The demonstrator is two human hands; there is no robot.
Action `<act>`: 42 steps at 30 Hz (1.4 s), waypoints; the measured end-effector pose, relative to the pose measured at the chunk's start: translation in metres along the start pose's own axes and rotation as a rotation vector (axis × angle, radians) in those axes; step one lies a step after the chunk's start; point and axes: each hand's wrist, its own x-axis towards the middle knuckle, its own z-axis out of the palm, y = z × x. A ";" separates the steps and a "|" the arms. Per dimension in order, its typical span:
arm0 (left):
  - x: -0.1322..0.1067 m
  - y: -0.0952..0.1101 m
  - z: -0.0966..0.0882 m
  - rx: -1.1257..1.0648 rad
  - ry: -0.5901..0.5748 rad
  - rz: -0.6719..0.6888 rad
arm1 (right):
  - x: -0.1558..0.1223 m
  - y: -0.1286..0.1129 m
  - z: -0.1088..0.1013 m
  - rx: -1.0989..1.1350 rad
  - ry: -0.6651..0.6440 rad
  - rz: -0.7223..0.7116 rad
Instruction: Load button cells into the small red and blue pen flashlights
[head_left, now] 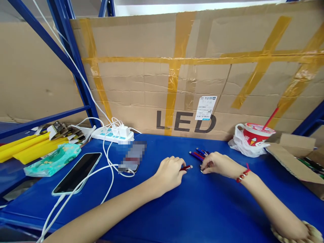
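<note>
My left hand (169, 172) rests on the blue table (197, 209), fingers curled around a red pen (186, 167) whose tip sticks out to the right. My right hand (217, 163), with a red bead bracelet (243, 175) at the wrist, lies just right of it, fingers closed over another pen part at its fingertips. A small bunch of red and blue pens (198, 154) lies on the table just behind both hands.
A phone (77, 172) on a white cable and a second blurred phone (131, 157) lie at the left, by a power strip (112, 134), a tissue pack (52, 162) and yellow strips (27, 146). A red cup (254, 133) and an open carton (298, 158) stand right. Taped cardboard (192, 74) walls the back.
</note>
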 end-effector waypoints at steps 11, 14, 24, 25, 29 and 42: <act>-0.020 0.008 -0.007 -0.206 0.122 -0.147 | 0.004 -0.007 0.017 -0.061 0.142 -0.074; -0.019 0.006 -0.007 -0.387 0.172 -0.202 | 0.007 -0.009 0.018 -0.058 0.159 -0.048; -0.011 0.005 0.010 -1.073 0.223 -0.347 | 0.006 -0.018 0.025 -0.166 0.291 -0.126; -0.011 0.006 0.010 -1.097 0.213 -0.365 | 0.006 -0.018 0.027 -0.176 0.283 -0.120; -0.012 0.010 0.011 -1.161 0.140 -0.443 | 0.008 -0.019 0.032 -0.142 0.276 -0.078; -0.015 0.010 0.021 -1.079 0.305 -0.371 | 0.006 -0.029 0.033 0.115 0.257 -0.022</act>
